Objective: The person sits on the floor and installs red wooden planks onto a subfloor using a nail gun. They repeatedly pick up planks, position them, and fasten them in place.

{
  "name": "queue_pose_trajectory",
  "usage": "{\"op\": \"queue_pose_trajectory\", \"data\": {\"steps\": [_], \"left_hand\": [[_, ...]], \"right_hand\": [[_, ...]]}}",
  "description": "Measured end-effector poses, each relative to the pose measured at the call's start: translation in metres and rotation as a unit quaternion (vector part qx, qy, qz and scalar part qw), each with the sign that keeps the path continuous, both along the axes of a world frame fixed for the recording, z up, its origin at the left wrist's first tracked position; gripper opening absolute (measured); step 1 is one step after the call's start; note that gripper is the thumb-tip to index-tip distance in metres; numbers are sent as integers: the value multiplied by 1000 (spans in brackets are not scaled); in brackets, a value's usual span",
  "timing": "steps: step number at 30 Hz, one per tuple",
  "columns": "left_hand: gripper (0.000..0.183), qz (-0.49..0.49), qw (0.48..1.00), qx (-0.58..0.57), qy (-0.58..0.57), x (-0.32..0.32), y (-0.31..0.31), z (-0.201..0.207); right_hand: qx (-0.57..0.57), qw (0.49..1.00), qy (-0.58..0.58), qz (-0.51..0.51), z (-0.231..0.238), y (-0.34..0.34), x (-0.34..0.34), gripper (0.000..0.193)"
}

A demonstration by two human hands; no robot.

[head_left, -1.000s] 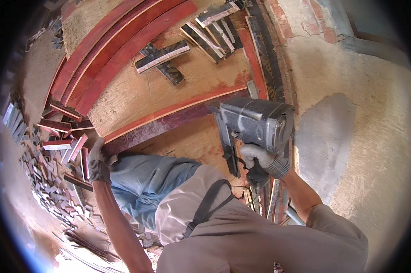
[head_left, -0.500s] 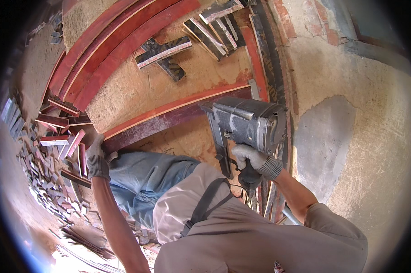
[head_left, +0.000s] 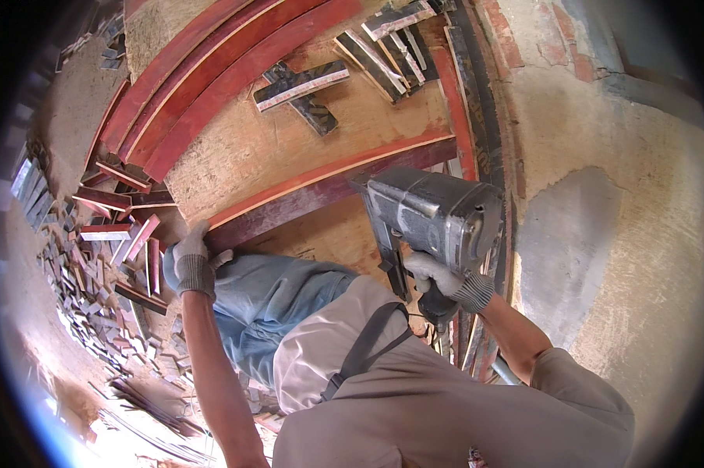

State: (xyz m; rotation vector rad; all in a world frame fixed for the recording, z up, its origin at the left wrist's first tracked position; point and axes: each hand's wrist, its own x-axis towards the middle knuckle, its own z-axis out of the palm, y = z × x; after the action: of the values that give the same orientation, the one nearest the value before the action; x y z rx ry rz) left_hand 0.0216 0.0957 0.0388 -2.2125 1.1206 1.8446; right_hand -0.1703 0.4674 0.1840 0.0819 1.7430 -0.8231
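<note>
A long, gently curved plank [head_left: 321, 193], red along its top edge and dark purple on its side, stands on the plywood surface in front of me. At its left end my left hand [head_left: 191, 261], in a grey knit glove, is closed around the plank. My right hand [head_left: 434, 277], gloved alike, grips the handle of a black nail gun [head_left: 434, 207]. The gun's nose is close to the plank's near side, toward its right end; whether they touch I cannot tell. My fingers on the gun's handle are partly hidden.
Several curved red boards [head_left: 192, 82] lie at the far left. Short dark strips [head_left: 301, 87] lie crossed on the plywood [head_left: 235, 168], with another stack [head_left: 387, 54] beyond. Many offcuts [head_left: 95, 304] are heaped at left. A plastered wall [head_left: 625, 234] rises at right.
The view has shifted, so everything sits farther right in the picture. The plank's left end and my left hand have moved slightly rightward as well. Both hands keep their grips.
</note>
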Motion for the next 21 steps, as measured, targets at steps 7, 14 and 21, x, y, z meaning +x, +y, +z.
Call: {"op": "queue_pose_trajectory", "data": {"steps": [7, 14, 21], "left_hand": [[33, 5, 1000, 16, 11, -16, 21, 14], [39, -1, 999, 35, -2, -21, 17, 19], [50, -10, 998, 25, 62, -13, 35, 0]], "right_hand": [[-32, 998, -51, 16, -18, -3, 6, 34], [-19, 998, -53, -18, -20, -1, 11, 42], [-17, 999, -43, -2, -2, 5, 2, 42]]}}
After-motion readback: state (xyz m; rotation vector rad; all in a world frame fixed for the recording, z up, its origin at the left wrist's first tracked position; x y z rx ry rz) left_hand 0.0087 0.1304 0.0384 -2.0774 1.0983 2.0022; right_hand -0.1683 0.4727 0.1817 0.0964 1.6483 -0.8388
